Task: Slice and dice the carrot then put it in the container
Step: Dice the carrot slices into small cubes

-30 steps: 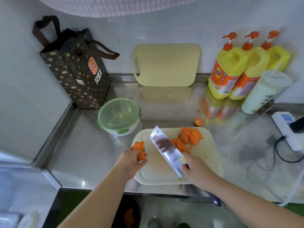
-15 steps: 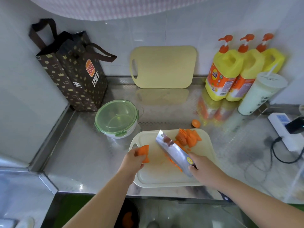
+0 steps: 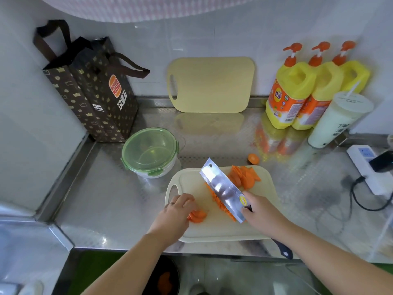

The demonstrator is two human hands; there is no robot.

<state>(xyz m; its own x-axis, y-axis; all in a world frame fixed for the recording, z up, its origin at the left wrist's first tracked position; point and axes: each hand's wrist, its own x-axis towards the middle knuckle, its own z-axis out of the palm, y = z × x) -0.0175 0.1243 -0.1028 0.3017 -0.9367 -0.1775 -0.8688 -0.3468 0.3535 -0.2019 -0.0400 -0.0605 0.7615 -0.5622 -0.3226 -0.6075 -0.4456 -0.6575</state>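
Head view: 2 hands on the white board, set for the next cut.
My left hand curls its fingertips onto a small carrot stack; my right hand grips the cleaver, tilted over the cut strips. I'd tuck my knuckles and guide the blade against them. Beyond: the slice pile, then the lidded container.

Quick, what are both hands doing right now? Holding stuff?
Left hand: fingers curled on the carrot slices, holding them on the cutting board.
Right hand: gripping the cleaver.
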